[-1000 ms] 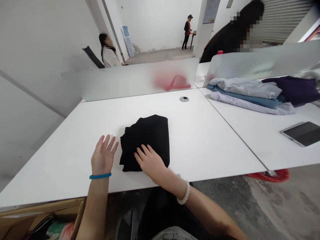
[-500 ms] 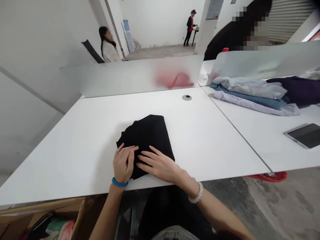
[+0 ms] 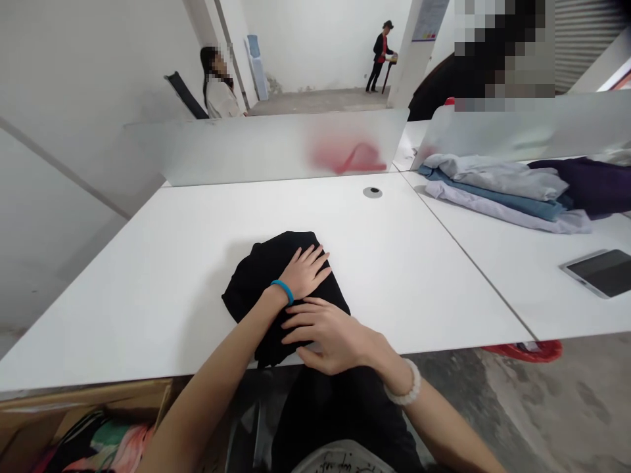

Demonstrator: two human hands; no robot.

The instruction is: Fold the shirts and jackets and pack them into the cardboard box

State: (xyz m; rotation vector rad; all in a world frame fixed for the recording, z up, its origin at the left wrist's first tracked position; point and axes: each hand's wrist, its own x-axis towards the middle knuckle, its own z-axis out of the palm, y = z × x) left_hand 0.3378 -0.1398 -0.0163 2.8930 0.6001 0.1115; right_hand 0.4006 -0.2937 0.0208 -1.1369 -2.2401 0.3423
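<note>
A folded black garment (image 3: 261,269) lies on the white table (image 3: 197,223) near its front edge; what kind of garment it is does not show. My left hand (image 3: 306,270), with a blue band at the wrist, rests flat on the garment's right part, fingers spread toward the far right. Just nearer to me, my right hand (image 3: 330,332) lies over the garment's right front part, its fingers apart and pointing left. A white beaded bracelet circles that wrist. Both hands hide part of the cloth, and neither grips it.
Folded clothes (image 3: 493,187) and a tablet (image 3: 601,272) lie on the right-hand table. A frosted divider (image 3: 276,148) runs along the back, with people beyond it. An open cardboard box (image 3: 162,401) of cloths stands at lower left, a red bin (image 3: 547,351) below right.
My left hand has moved right and away from me across the black garment, its fingers now spread. My right hand has shifted slightly right and nearer. The garment's outline has changed a little.
</note>
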